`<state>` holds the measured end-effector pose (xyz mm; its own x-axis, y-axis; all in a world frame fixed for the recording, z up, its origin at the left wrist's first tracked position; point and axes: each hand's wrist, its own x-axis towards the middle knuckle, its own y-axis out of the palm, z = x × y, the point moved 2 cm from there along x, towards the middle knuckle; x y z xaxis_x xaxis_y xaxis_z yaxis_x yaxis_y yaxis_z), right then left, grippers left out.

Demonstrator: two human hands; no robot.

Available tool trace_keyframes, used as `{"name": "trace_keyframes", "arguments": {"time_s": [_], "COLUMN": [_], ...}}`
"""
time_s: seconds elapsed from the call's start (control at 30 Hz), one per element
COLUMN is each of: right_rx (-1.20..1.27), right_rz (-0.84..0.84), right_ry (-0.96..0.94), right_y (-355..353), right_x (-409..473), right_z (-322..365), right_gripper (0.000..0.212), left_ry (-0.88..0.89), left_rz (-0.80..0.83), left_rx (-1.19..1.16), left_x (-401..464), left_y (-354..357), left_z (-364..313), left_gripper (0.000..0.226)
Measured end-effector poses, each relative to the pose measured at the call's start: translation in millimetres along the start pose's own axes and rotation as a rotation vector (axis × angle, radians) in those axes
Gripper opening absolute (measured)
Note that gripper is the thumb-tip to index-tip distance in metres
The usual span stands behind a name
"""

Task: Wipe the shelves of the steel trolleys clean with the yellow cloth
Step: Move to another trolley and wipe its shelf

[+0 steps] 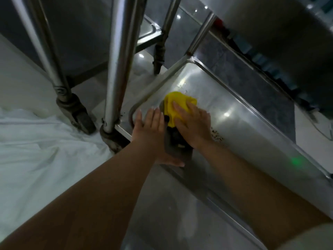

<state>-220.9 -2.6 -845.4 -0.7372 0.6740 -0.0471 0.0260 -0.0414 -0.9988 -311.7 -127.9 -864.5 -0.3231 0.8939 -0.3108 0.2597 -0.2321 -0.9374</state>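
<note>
Right hand (pixel 193 123) flat, fingers spread wide, palm pressing crumpled yellow cloth (pixel 177 105) onto bottom rimmed steel trolley shelf (pixel 243 121), near shelf's far-left corner. Left hand (pixel 150 127) open, fingers together and extended, palm down at shelf's left rim just beside cloth, grasping nothing visible; dark grey flat object (pixel 175 143) sits between hands, identity unclear. Both forearms bare, extended forward and down. Round steel upright post (pixel 119 60) left of hands, white fabric (pixel 36 141) on floor
</note>
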Motion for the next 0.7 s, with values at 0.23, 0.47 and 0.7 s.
{"name": "trace_keyframes", "arguments": {"time_s": [0.23, 0.47, 0.7], "right_rx": [0.27, 0.136, -0.055], "right_rz": [-0.033, -0.057, -0.137], "right_ry": [0.216, 0.474, 0.383], "right_y": [10.1, 3.3, 2.4], "right_x": [98.8, 70.2, 11.1], "right_z": [2.6, -39.5, -48.0], "right_gripper": [0.053, 0.061, 0.068], "left_ry": [0.008, 0.013, 0.021], "left_rz": [0.033, 0.034, 0.027], "left_rx": [0.007, -0.003, -0.011], "left_x": [1.4, 4.4, 3.2], "left_y": [-1.6, -1.5, 1.6], "left_z": [2.9, -5.6, -20.2], "left_gripper": [0.152, 0.152, 0.153]}}
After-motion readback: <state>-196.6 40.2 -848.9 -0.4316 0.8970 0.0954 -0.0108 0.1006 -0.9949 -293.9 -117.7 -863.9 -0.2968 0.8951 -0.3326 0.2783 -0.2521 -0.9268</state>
